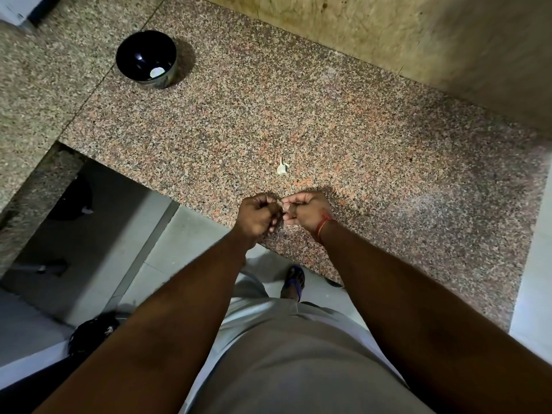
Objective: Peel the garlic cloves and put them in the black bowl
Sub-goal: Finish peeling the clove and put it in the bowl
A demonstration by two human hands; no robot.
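A: What can we make out between the hands?

B: Very little. Our left hand and right hand meet knuckle to knuckle above the near edge of the granite counter. Both have their fingers curled tight, and only a pale sliver of a garlic clove shows in the gap where the fingertips meet. We take it that both hands pinch that clove, but most of it is hidden behind the fingers, so we cannot tell whether skin is on it or off.

A: And the other pieces?

B: A small whitish scrap lies on the counter just beyond the hands. It may be peel or a clove with a tail of skin; it is too small for us to say. The black bowl stands well apart, far to the left, with one pale piece at its bottom, probably a peeled clove.

A: Anything cut off?

B: A red thread circles our right wrist. Below the counter a sandalled foot peeks out, half covered by our clothing, and a dark object on the floor at the lower left is too dim to name.
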